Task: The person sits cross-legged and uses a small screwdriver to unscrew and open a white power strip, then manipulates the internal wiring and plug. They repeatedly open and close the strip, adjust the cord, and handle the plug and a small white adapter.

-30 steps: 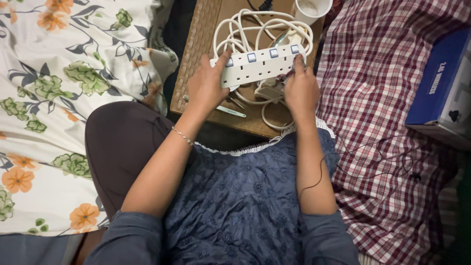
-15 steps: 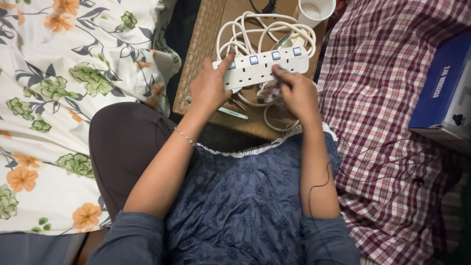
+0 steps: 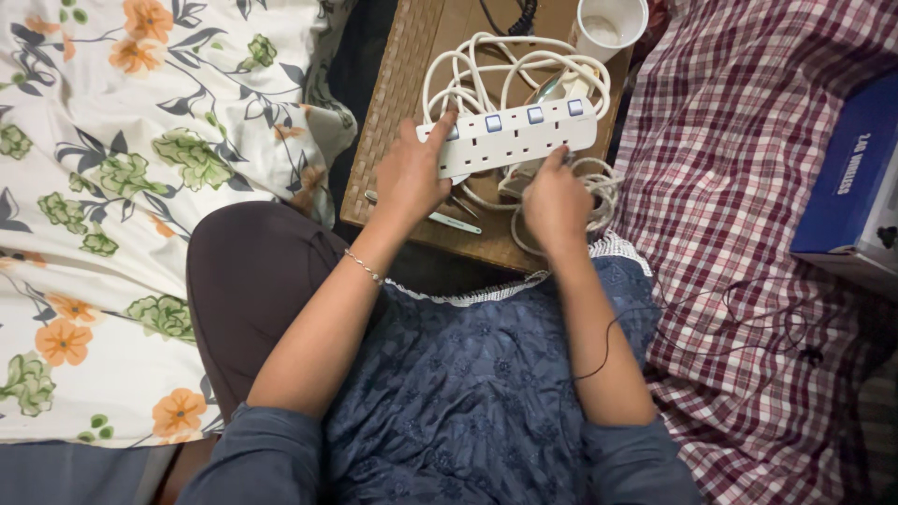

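A white power strip (image 3: 513, 137) with several sockets and blue switches is held over a brown woven tray (image 3: 393, 103). My left hand (image 3: 412, 173) grips its left end, thumb on top. My right hand (image 3: 554, 198) sits below the strip's middle, index finger touching its lower edge; fingers look curled around something small that I cannot make out. The strip's white cable (image 3: 510, 70) lies coiled behind it, with another loop (image 3: 599, 182) under my right hand.
A white cup (image 3: 608, 23) stands at the tray's far edge. A thin pen-like tool (image 3: 449, 221) lies on the tray. Floral sheet (image 3: 122, 187) to the left, plaid cloth (image 3: 748, 234) to the right with a blue box (image 3: 847, 178) and a thin black wire (image 3: 739, 309).
My right hand has slid off the strip's right end to below its middle. The strip has tilted slightly, right end raised. My left hand keeps its grip.
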